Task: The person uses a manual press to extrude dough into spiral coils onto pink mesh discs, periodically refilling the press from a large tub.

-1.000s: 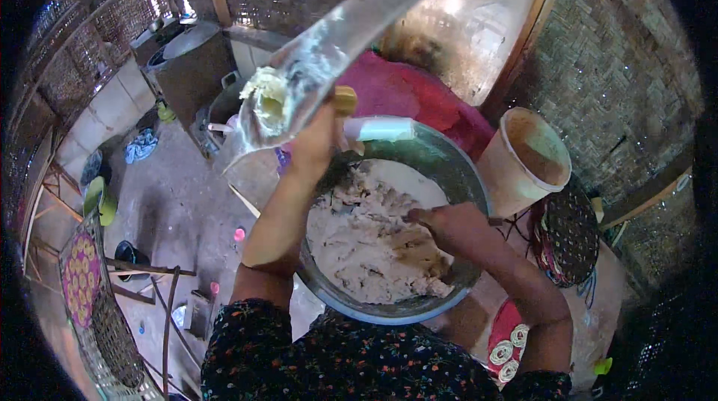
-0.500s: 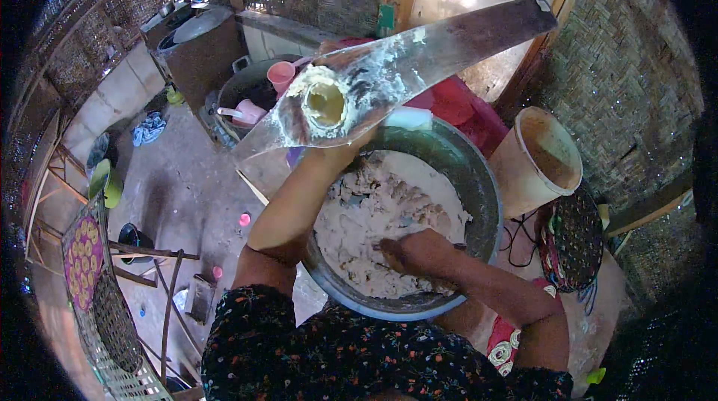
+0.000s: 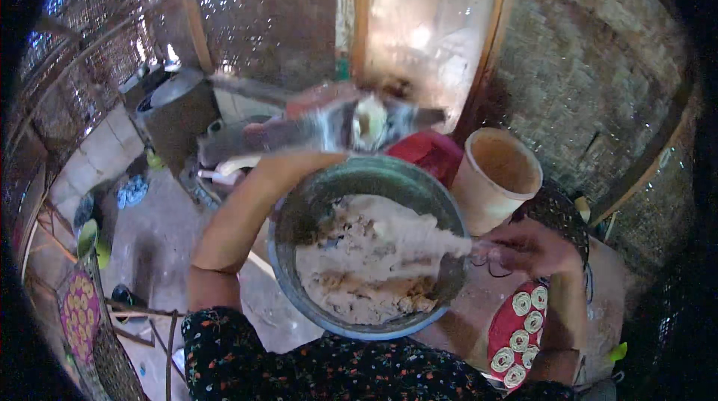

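We see dough (image 3: pixel 366 266) in the basin (image 3: pixel 299 214) nearest us. Right hand (image 3: pixel 527 248) at its right rim, fingers curled on a smeared, blurred strip. Beyond, left hand (image 3: pixel 314 158) clamps the blurred knife (image 3: pixel 329 128); tub (image 3: pixel 495 177) far right.

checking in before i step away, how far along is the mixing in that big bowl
Done: the metal bowl already holds a pale, lumpy dough mass. In hand: the left hand holds a long flat blade, blurred, above the far rim; the right hand is at the bowl's right edge. Left: the dough looks rough and clumpy, so more working seems needed.
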The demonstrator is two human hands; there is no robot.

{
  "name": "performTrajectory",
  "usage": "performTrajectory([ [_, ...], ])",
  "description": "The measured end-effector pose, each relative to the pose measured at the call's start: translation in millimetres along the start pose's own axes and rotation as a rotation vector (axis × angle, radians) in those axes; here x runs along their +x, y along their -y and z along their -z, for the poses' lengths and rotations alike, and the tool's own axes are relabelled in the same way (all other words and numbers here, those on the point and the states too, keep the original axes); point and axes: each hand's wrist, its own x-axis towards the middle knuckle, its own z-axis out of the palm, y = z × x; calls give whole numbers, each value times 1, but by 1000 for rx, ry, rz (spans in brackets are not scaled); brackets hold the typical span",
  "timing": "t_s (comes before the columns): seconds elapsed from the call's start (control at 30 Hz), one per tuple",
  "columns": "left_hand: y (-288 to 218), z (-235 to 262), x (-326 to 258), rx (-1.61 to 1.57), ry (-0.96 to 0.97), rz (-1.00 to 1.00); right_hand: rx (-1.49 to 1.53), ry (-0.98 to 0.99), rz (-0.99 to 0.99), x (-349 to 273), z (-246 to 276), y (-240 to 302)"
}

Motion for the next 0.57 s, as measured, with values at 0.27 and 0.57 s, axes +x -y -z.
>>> performTrajectory([
  [0.27, 10, -50, -26, -151, 140, -178, -239, -168, 92, 20, 29, 12],
  [0.57, -37, -50, -29, 461, 215, -95, -1627, -719, 268, 54, -79, 29],
])
